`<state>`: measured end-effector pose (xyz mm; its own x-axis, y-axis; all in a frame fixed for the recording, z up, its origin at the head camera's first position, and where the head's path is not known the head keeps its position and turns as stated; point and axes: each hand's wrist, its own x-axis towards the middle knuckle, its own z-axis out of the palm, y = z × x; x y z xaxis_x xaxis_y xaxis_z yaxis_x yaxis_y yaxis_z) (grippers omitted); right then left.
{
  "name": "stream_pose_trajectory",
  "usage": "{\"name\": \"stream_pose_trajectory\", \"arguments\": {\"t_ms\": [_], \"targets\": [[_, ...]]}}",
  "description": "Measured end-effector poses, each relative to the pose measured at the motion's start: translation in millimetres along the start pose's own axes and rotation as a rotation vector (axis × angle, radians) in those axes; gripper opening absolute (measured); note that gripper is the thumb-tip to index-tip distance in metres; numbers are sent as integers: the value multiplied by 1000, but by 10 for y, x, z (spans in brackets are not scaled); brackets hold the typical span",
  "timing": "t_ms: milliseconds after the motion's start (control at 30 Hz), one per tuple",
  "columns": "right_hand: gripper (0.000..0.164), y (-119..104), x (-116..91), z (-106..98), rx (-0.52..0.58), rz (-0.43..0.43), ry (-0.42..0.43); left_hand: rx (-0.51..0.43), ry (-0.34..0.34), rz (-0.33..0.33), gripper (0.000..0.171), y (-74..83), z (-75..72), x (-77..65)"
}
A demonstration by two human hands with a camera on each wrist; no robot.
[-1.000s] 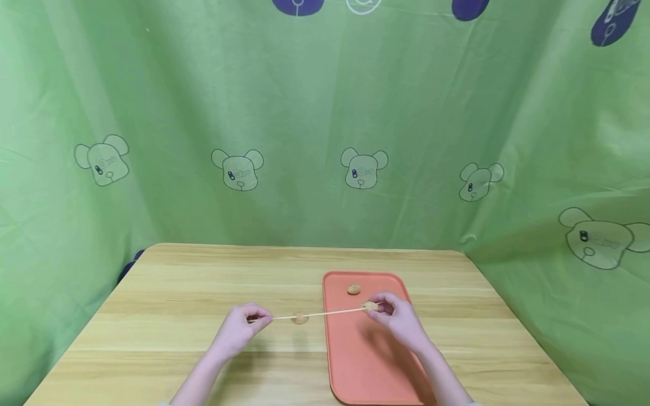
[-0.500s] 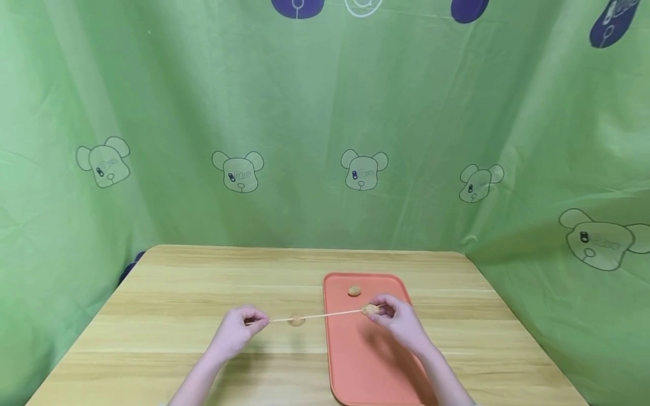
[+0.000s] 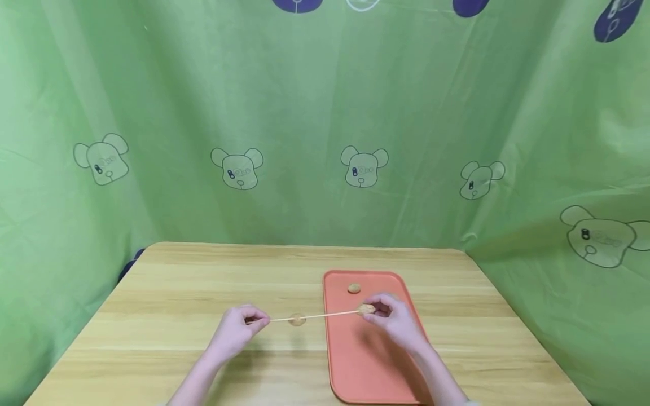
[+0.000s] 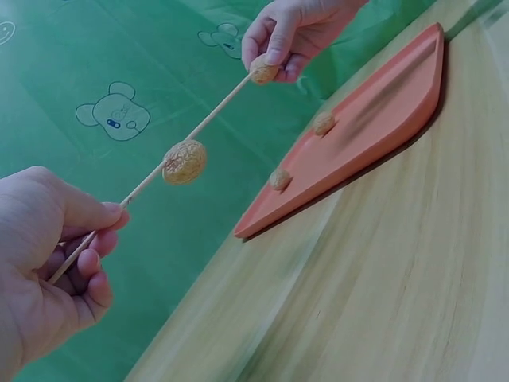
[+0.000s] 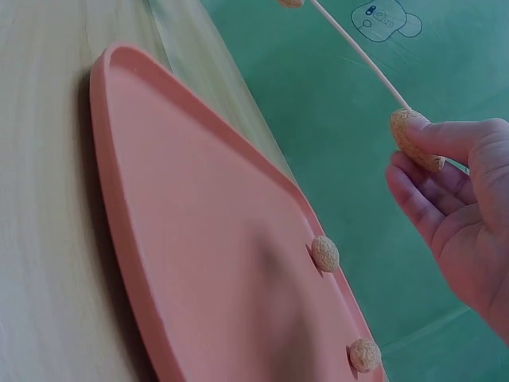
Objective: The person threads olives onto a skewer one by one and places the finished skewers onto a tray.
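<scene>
My left hand [image 3: 238, 329] pinches a thin wooden skewer [image 4: 213, 114] near one end, between thumb and fingers. A brown, rough-skinned ball [image 4: 184, 161] is threaded on the skewer a short way past those fingers. At the skewer's other end my right hand [image 3: 392, 317] grips a second brown ball [image 5: 415, 141] between thumb and fingertips. The skewer meets this ball; its tip is not visible. The skewer is held above the table and tray, nearly level in the head view.
Beneath the right hand is a pink tray [image 3: 363, 372] with a raised rim. Two similar balls, a farther ball [image 5: 365, 356] and another ball [image 5: 324, 254], lie along one side; the head view shows only one. The wooden table [image 3: 203, 270] is backed by a green curtain [image 3: 304, 208].
My right hand and its ball have moved slightly left along the skewer, toward the left hand. The left hand has stayed nearly in place.
</scene>
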<state>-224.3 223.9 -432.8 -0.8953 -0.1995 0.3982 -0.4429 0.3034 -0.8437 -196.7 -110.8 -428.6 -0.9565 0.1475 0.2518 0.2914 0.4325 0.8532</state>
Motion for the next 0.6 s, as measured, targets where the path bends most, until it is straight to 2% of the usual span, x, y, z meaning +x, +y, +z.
{"name": "stream_pose_trajectory", "arguments": {"t_ms": [167, 600], "targets": [[24, -7, 17, 41, 29, -57, -22, 4, 2, -10, 3, 12, -4, -6], [23, -44, 27, 109, 57, -45, -51, -14, 0, -21, 4, -16, 18, -8]]}}
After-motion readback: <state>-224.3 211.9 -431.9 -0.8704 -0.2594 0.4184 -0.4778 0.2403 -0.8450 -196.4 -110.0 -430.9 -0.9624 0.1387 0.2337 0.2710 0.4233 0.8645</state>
